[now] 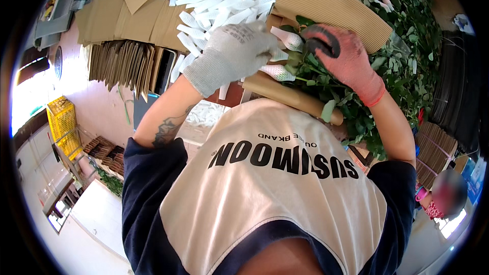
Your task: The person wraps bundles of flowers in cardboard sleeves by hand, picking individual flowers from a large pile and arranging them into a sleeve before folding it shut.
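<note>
My left hand [240, 51], in a grey knit glove, has its fingers bent at the tip of a netted flower head [280, 55]; whether it grips it is hidden. My right hand [342, 57] wears a red glove with a black coated palm. Its fingers are curled round leafy stems just behind a pinkish rose head in a white net sleeve [289, 39]. Nearer my body lies another netted rose head [278, 72], its green stem running right under the leaves [317, 78]. A rolled edge of brown cardboard [292, 97] lies in front of my shirt.
White foam net sleeves [229, 2] are heaped beyond my left hand. Cardboard sheets [126, 19] and a row of folded cardboard [120, 65] lie left. Corrugated cardboard [328, 5] stands beyond the roses. Foliage [408, 49] fills the right. A person [433, 206] is at far right.
</note>
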`<state>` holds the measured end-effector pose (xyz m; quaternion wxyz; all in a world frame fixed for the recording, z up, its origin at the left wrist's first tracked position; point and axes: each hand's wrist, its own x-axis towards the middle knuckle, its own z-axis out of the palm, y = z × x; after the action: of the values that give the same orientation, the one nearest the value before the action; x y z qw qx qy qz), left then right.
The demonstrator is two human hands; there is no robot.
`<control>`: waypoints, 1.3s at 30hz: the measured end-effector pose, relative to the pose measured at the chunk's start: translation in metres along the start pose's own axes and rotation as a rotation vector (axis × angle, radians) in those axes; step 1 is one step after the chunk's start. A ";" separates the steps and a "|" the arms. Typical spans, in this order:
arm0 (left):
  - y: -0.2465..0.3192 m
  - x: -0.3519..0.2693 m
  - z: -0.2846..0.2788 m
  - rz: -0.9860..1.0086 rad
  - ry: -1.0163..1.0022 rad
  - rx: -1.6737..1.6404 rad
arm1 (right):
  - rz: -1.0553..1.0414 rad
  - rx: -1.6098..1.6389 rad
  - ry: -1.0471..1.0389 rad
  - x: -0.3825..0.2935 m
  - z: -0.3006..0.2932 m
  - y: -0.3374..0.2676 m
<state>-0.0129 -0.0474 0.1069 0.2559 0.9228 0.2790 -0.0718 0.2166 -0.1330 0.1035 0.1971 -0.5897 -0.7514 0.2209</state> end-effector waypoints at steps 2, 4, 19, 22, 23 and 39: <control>0.005 -0.006 0.002 0.096 -0.091 -0.026 | 0.053 -0.218 -0.047 -0.001 0.003 0.000; -0.003 -0.008 0.015 0.095 -0.033 -0.056 | 0.063 -0.410 -0.113 -0.005 0.008 -0.005; -0.060 0.027 0.043 -0.051 0.188 -0.441 | 0.028 -0.399 -0.046 -0.029 0.015 0.002; -0.059 0.040 0.055 0.128 0.340 -0.433 | -0.052 -0.579 0.032 -0.039 0.016 0.001; -0.054 0.043 0.056 0.129 0.343 -0.474 | -0.064 -0.663 0.057 -0.042 0.016 -0.003; -0.030 0.044 0.045 -0.051 0.316 -0.205 | -0.073 -0.753 0.082 -0.027 0.031 -0.005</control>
<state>0.0077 -0.0279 0.0430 0.2998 0.8842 0.3450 0.0963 0.2016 -0.1630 0.0792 0.0045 -0.6020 -0.7920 -0.1015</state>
